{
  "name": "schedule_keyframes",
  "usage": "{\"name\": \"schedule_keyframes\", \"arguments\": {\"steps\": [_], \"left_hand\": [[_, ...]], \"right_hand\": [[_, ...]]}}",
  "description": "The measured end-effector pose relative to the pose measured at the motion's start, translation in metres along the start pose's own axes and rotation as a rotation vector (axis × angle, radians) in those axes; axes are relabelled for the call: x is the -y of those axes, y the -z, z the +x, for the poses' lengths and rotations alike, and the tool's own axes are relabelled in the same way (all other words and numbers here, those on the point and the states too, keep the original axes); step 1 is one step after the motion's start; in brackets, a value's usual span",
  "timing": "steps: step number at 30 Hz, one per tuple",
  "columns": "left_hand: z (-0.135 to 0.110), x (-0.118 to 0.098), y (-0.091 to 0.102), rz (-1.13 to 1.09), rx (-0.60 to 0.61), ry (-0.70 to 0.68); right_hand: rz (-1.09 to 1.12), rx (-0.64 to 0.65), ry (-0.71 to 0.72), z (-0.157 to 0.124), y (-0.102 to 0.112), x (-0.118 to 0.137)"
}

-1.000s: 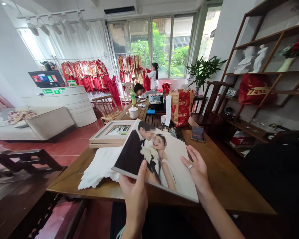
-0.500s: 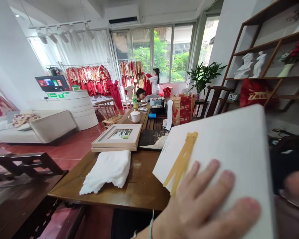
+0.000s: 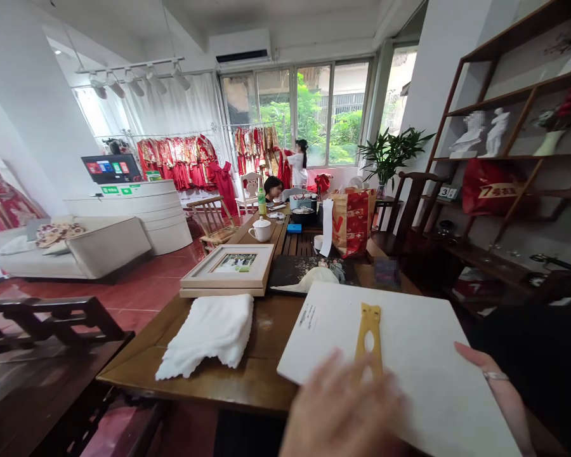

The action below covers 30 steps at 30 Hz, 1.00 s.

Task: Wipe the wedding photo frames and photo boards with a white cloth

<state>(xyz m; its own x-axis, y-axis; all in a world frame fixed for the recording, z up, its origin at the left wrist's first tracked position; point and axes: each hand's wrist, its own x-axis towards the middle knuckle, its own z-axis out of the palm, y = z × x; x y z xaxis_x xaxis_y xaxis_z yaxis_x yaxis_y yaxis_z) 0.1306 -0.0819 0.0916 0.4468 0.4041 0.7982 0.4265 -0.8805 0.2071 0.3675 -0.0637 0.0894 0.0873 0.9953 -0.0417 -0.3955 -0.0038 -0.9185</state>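
Before me is a white picture frame (image 3: 423, 355), tilted, with its plain back facing up. A gold easel stand (image 3: 370, 320) with a slot lies against that back, and small print shows near its left edge. My right hand (image 3: 499, 381), with a ring on it, grips the frame's right edge, its thumb on top and its other fingers hidden underneath. Over the lower end of the stand is my left hand (image 3: 347, 406); motion smears its fingers. A crumpled white cloth (image 3: 214, 333) lies on the wooden table (image 3: 137, 358) to the left.
Stacked light-wood frames (image 3: 197, 276) lie behind the cloth, beside a dark picture panel (image 3: 290, 270). Farther back are a white lidded cup (image 3: 261, 230), a green bottle (image 3: 261, 202) and a paper bag (image 3: 354, 222). A dark bench (image 3: 42, 355) stands left. Two people are beyond.
The picture frame has tipped down, lower and flatter toward the table. My left hand has moved down and left across its back. My right hand's grip on the right edge now shows.
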Motion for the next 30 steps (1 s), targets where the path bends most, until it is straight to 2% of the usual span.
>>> {"name": "schedule_keyframes", "arguments": {"steps": [2,3,5,7,11,17,22,27,30], "left_hand": [[-0.012,0.029,0.013,0.064,-0.082,0.418],[-0.017,0.042,0.018,0.055,-0.076,0.570],[-0.028,0.060,0.023,-0.045,-0.020,0.782],[-0.038,0.067,0.024,-0.198,0.065,0.866],[-0.051,0.067,0.028,-0.327,0.105,0.875],[-0.062,0.076,0.044,-0.237,0.162,0.833],[-0.069,0.082,0.039,-0.179,0.157,0.826],[-0.075,0.085,0.030,-0.131,0.126,0.821],[-0.078,0.088,0.027,-0.100,0.139,0.806]], "right_hand": [[0.153,-0.064,-0.163,0.000,0.000,-0.009],[0.193,-0.080,-0.218,0.000,-0.001,-0.014],[0.210,-0.094,-0.281,0.000,-0.005,-0.022],[0.189,-0.116,-0.308,0.003,-0.012,-0.028],[0.046,-0.171,-0.375,0.015,-0.022,-0.037],[-0.467,-0.329,-0.119,0.034,-0.022,-0.044],[-0.770,-0.182,0.002,0.048,-0.018,-0.055],[-0.963,-0.227,0.065,0.061,-0.015,-0.064],[-1.080,-0.194,0.058,0.062,-0.016,-0.066]]}}
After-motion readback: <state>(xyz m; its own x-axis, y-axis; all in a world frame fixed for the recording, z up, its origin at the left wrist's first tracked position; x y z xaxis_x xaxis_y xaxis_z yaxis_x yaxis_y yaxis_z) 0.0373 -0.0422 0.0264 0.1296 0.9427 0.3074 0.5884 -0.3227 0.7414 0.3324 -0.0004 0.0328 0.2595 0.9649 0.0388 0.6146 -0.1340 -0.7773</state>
